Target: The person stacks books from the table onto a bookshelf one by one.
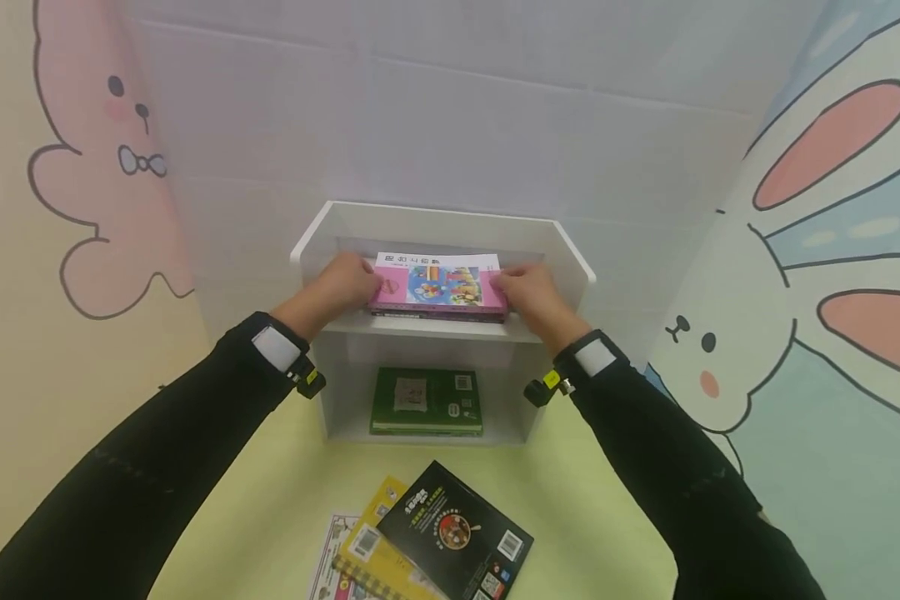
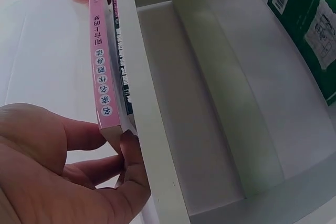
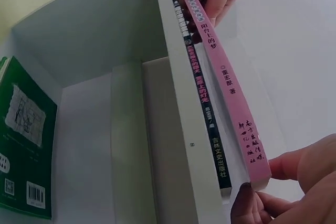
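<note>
A pink book (image 1: 393, 283) with a colourful picture on its cover lies on the upper level of a small white shelf (image 1: 450, 225). My left hand (image 1: 345, 281) pinches its left end between thumb and fingers. At the right end, my right hand (image 1: 534, 298) grips it the same way. Under it lies a dark-spined book (image 3: 205, 98), close to the shelf board's front edge. The right wrist view shows a narrow gap between the two spines. In the left wrist view the thumb of my left hand (image 2: 58, 166) is above the pink book (image 2: 100, 61) and fingers are below.
A green book (image 1: 427, 402) lies on the lower level. On the yellow-green surface in front, a black book (image 1: 457, 533) overlaps a yellow book (image 1: 378, 546) and a white printed booklet (image 1: 330, 554). The shelf's side walls (image 1: 572, 254) flank both hands.
</note>
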A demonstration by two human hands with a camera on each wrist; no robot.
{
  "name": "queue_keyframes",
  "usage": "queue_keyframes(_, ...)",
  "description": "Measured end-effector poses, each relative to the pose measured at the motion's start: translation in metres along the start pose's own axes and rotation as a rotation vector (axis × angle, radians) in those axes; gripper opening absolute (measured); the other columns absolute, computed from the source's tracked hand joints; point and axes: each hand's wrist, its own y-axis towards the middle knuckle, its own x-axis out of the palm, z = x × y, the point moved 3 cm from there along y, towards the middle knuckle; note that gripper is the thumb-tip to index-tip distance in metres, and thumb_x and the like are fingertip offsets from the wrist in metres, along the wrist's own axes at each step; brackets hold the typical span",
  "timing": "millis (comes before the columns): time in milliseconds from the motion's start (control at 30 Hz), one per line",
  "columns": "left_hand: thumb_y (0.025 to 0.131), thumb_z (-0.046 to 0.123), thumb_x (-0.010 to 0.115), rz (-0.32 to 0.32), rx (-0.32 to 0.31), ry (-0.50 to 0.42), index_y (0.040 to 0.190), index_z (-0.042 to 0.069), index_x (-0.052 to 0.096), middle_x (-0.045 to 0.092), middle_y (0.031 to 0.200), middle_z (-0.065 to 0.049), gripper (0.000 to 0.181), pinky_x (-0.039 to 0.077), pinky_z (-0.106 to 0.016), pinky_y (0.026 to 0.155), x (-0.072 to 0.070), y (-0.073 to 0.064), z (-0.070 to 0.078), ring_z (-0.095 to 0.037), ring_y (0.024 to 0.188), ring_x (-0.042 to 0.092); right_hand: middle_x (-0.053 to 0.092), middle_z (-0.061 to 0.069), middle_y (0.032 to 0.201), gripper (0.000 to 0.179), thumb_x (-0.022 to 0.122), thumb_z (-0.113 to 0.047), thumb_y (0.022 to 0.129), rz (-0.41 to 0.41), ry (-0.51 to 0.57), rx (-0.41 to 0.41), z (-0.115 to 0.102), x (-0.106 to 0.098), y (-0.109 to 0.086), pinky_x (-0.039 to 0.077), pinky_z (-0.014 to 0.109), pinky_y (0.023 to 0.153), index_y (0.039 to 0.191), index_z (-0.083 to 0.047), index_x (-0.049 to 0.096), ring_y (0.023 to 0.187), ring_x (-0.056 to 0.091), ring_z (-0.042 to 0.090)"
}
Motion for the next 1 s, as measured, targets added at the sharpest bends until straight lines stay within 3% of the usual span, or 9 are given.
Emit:
queue_keyframes(100,0.113,0.023,0.056,-0.002,0.006,0.024,0.129,-0.008,0.068,0.064,0.117,-0.02,0.037,0.046,-0.034,0.078,0.002,0.001,0.0,-0.03,0.101,0.06,0.066,0.016,0.138,0.051,0.069,-0.032,0.11,-0.007,-0.041,-0.016,0.002,0.002,0.0,0.05,0.04,0.098,0.15,0.0,0.064,0.12,0.061,0.029)
queue_keyframes(300,0.112,0.025,0.058,-0.002,0.022,0.083,0.111,-0.005,0.071,0.062,0.101,-0.016,0.032,0.044,-0.032,0.074,0.003,0.003,-0.001,-0.026,0.09,0.059,0.064,0.019,0.141,0.055,0.069,-0.031,0.11,-0.01,-0.115,-0.04,0.0,0.005,-0.004,0.05,0.039,0.094,0.152,0.002,0.061,0.122,0.06,0.032)
queue_keyframes(433,0.112,0.025,0.058,-0.005,0.035,0.117,0.11,-0.005,0.07,0.061,0.097,-0.015,0.032,0.044,-0.033,0.074,0.004,0.002,-0.001,-0.027,0.089,0.059,0.064,0.019,0.14,0.053,0.069,-0.031,0.111,-0.006,-0.169,-0.054,-0.004,0.005,-0.006,0.049,0.037,0.091,0.151,0.003,0.062,0.121,0.059,0.032)
queue_keyframes(767,0.112,0.024,0.058,0.027,0.062,0.167,0.099,-0.002,0.064,0.057,0.091,-0.014,0.03,0.044,-0.034,0.076,0.001,-0.006,0.006,-0.029,0.088,0.059,0.069,0.018,0.123,0.045,0.069,-0.031,0.111,-0.013,-0.263,-0.101,-0.007,0.007,-0.006,0.05,0.035,0.084,0.14,0.004,0.069,0.109,0.062,0.031)
queue_keyframes(867,0.112,0.025,0.059,0.042,0.061,0.166,0.099,-0.003,0.064,0.055,0.09,-0.014,0.031,0.044,-0.034,0.075,0.0,-0.008,0.007,-0.03,0.088,0.059,0.07,0.018,0.119,0.044,0.069,-0.031,0.111,-0.013,-0.275,-0.129,-0.008,0.006,-0.006,0.05,0.035,0.081,0.136,0.005,0.071,0.104,0.063,0.031)
queue_keyframes(1000,0.113,0.031,0.059,0.098,0.056,0.183,0.113,-0.006,0.064,0.058,0.097,-0.018,0.037,0.047,-0.037,0.076,0.001,-0.011,0.005,-0.033,0.093,0.061,0.069,0.021,0.121,0.047,0.068,-0.032,0.11,0.006,-0.296,-0.176,-0.009,0.003,-0.009,0.052,0.039,0.084,0.136,0.007,0.068,0.105,0.063,0.033)
